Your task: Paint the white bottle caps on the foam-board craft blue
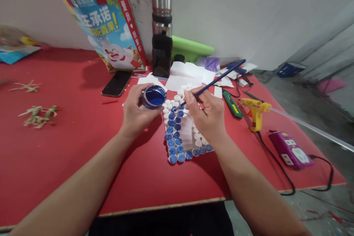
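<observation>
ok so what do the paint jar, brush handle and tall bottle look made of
Paint jar: glass or hard plastic; the rim looks smooth and glossy, so either fits.
Brush handle: probably painted wood or plastic, being straight, slim and evenly dark blue.
Tall bottle: its top looks like polished metal, judging by the silvery shine.

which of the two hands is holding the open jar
The left hand holds the open jar of blue paint; the right hand instead holds a long dark blue brush over the round pieces.
</observation>
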The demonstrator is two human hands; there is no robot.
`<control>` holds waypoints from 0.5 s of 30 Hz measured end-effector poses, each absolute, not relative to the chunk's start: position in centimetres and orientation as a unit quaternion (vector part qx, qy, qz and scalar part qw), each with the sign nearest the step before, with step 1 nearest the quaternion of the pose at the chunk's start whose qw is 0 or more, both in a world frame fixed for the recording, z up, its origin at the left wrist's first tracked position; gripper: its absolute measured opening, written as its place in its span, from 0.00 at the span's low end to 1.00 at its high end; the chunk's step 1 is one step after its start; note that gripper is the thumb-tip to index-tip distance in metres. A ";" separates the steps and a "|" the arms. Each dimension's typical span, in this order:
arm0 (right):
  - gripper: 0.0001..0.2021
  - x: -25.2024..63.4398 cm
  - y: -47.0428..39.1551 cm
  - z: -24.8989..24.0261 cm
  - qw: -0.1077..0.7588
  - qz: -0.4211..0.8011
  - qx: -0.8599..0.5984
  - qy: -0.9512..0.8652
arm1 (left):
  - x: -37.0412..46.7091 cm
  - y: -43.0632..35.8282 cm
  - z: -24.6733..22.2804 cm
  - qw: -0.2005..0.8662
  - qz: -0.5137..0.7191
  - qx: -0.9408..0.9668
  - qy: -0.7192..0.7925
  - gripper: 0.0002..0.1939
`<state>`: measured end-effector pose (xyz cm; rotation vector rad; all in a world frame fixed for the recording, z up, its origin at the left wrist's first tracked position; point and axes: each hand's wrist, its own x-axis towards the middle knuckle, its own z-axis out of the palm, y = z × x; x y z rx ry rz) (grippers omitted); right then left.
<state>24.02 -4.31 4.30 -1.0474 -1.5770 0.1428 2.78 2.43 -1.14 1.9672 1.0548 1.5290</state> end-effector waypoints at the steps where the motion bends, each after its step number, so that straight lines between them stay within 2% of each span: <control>1: 0.14 24.1 -4.3 4.3 0.582 0.070 -0.453 -0.672 | 2.8 2.4 -1.2 0.214 0.552 0.711 0.381 0.31; 15: 0.14 24.2 -4.3 4.2 0.570 0.031 -0.448 -0.688 | 2.8 2.4 -1.0 0.216 0.551 0.713 0.375 0.30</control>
